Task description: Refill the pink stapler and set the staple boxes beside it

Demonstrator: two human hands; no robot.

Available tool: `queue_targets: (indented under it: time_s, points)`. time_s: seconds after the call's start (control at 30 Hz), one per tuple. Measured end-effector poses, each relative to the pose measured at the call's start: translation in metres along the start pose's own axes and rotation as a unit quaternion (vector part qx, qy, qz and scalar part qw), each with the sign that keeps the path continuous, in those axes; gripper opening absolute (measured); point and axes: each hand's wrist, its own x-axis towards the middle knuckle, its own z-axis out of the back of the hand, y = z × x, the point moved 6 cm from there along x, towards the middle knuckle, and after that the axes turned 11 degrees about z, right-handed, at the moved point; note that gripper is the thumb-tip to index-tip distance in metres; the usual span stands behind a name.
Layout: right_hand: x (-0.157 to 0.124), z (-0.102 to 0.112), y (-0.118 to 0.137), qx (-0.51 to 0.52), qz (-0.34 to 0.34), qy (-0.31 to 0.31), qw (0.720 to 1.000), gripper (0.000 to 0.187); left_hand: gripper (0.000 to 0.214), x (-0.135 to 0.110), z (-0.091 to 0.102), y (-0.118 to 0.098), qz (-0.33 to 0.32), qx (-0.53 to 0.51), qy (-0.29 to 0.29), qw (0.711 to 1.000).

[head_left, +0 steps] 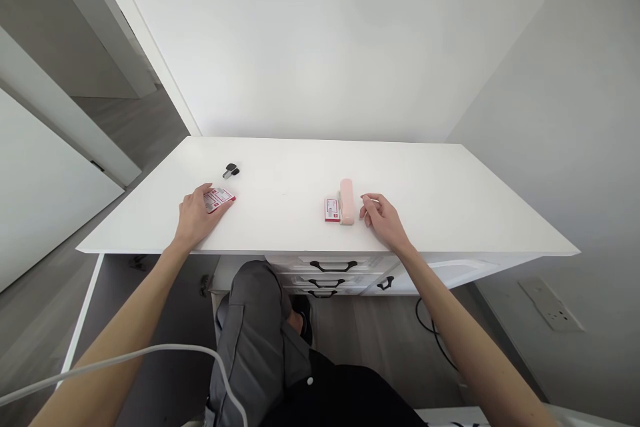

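Note:
My left hand [194,215] is closed around small red-and-white staple boxes [219,199] on the left of the white tabletop. They seem to be two, side by side, partly covered by my fingers. Just beyond them lies a small black item with a silvery metal end [231,171], perhaps a staple remover. A pale pink stapler [347,201] sits near the middle, its long side toward me. Right against its left side is another red-and-white staple box [331,210]. My right hand [383,219] rests just right of the stapler, apart from it, fingers loosely bent and holding nothing.
The white tabletop [280,227] tops a cabinet with black-handled drawers [333,267]. A wall stands behind and another to the right, with a socket plate [551,305]. A white cable [175,347] crosses my left forearm. Below the left end, a compartment [165,320] stands open.

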Motion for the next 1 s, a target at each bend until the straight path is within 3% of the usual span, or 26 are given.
queue_targets:
  time_s: [1.0]
  points:
    - [0.0044,0.0029,-0.0016,0.009,-0.005,-0.016,1.0,0.052,0.092,-0.0037,-0.0028,-0.0051,-0.016,-0.017,0.008,1.0]
